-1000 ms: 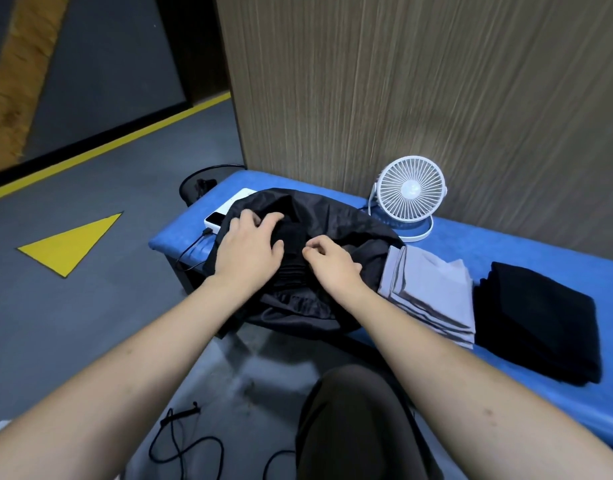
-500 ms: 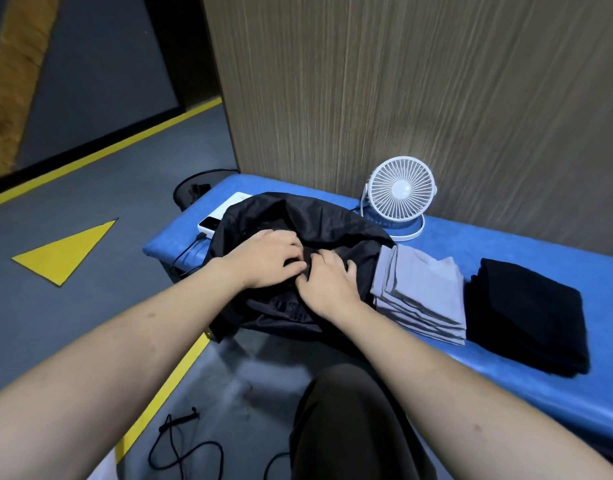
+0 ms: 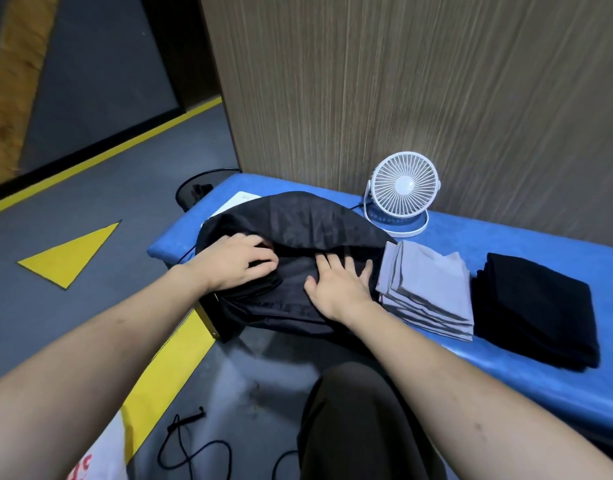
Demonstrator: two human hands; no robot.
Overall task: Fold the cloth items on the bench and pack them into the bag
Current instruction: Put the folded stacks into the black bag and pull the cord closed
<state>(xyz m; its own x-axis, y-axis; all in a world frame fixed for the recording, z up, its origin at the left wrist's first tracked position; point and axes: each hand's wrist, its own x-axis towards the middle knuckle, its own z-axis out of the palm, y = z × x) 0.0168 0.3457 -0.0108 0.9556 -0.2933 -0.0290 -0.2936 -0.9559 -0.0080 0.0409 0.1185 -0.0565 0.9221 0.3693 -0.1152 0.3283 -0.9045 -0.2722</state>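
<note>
A black bag (image 3: 298, 220) lies crumpled at the left end of the blue bench (image 3: 506, 244), its lower part hanging over the front edge. My left hand (image 3: 235, 261) rests on the bag's left side, fingers curled into a fold of its fabric. On the dark cloth at the bag's middle, my right hand (image 3: 336, 285) lies flat with fingers spread. Just right of the bag sits a folded grey cloth stack (image 3: 426, 289), touching it. Further right is a folded black cloth stack (image 3: 537, 306).
A white desk fan (image 3: 404, 188) stands behind the bag against the wood-grain wall. A white device (image 3: 242, 197) peeks out behind the bag. A wire bin (image 3: 194, 192) stands past the bench's left end. Black cables (image 3: 190, 445) lie on the floor by my knee.
My right hand has opened out flat and slid right toward the grey stack. My left hand stays on the bag's left side, fingers still curled.
</note>
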